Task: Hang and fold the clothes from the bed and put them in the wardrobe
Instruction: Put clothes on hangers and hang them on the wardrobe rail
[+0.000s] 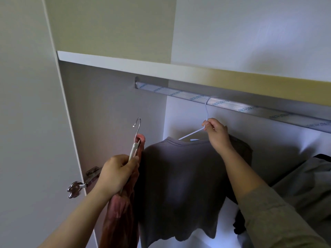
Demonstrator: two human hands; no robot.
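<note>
Rail: the silver bar (232,106) runs under the shelf (125,60) of the wardrobe (111,122); I see a white hanger (191,134) with its hook looped over it.
Right hand: my right hand (217,135) pinches that hanger's neck just below the hook.
Grey top: the grey top (180,176) is draped on the white hanger, inside the wardrobe, below the rail.
Left hand: my left hand (116,174) is wrapped round a metal-hooked hanger (137,129) carrying a pink garment (120,217), beside the grey top and apart from the rail.
Done: I judge the grey top as good as hung, once I let go.
Left: the pink garment needs hooking on; grey clothes (304,185) at the right look loose.
Bed: out of view, so I cannot tell what remains there.
</note>
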